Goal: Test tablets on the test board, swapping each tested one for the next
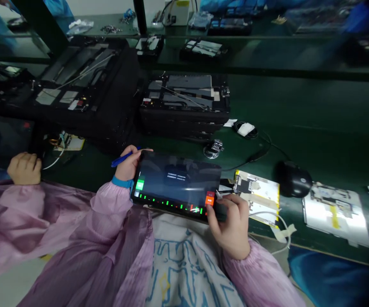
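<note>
A tablet (178, 181) with a lit dark screen is tilted in front of me, showing two lines of white text, green and red bars along the bottom, and an orange button at the right. My left hand (128, 164) grips its left edge with the fingers closed, and a blue pen (122, 157) is tucked in the same hand. On the right edge is my right hand (230, 221), its thumb by the orange button and its fingers curled. A small white plug-like piece (218, 194) shows at those fingertips; whether they pinch it, I cannot tell.
Opened device parts (257, 196) with a white cable (286, 221) lie right of the tablet, near a black mouse (294, 178). Behind stand stacks of black tablets (184, 119) and a silver combination lock (213, 149). At far left rests another person's hand (24, 168).
</note>
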`<state>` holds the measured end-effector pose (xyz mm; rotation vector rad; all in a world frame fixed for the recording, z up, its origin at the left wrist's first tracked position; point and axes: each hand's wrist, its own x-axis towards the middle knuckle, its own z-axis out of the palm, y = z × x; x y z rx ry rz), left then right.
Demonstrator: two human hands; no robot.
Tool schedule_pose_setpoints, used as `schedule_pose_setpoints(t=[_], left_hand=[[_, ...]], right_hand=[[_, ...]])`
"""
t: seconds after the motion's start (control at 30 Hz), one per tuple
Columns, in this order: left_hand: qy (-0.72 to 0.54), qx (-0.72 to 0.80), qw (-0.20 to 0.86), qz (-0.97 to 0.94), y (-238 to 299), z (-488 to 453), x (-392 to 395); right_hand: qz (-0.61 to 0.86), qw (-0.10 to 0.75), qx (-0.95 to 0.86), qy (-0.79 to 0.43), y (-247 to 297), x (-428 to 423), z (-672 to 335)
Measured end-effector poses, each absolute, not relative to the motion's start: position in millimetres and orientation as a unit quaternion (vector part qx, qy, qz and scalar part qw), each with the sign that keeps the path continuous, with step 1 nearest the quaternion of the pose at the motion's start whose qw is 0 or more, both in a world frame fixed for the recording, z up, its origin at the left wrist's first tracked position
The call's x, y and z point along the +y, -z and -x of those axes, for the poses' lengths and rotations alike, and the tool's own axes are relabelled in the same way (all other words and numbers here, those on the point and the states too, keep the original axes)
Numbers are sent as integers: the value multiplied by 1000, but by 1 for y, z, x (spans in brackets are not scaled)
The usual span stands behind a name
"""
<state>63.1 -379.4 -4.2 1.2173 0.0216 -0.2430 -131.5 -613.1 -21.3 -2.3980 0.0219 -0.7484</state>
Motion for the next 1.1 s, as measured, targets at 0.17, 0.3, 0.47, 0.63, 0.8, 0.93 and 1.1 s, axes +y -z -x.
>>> schedule_pose_setpoints(t=[0.17,0.3,0.47,0.63,0.8,0.93,1.1], left_hand=[[116,8,812,-572,6,-64,-378],[114,8,814,-570,7,-65,-378],[105,3,806,-582,6,-67,-377],[86,-17,797,-597,6,-69,-376],[68,-23,786,-614,6,-71,-376],[59,-22,777,-626,5,-72,-376],[50,-19,769,-637,4,-73,-376]], right_hand=[[900,330,54,278,24,-620,133],[897,369,103,222,20,-633,137],[877,440,130,139,14,-658,139],[859,492,116,80,18,-674,127],[834,537,111,53,29,-671,118],[808,576,119,41,34,-669,115],[779,611,136,46,36,-670,111]])
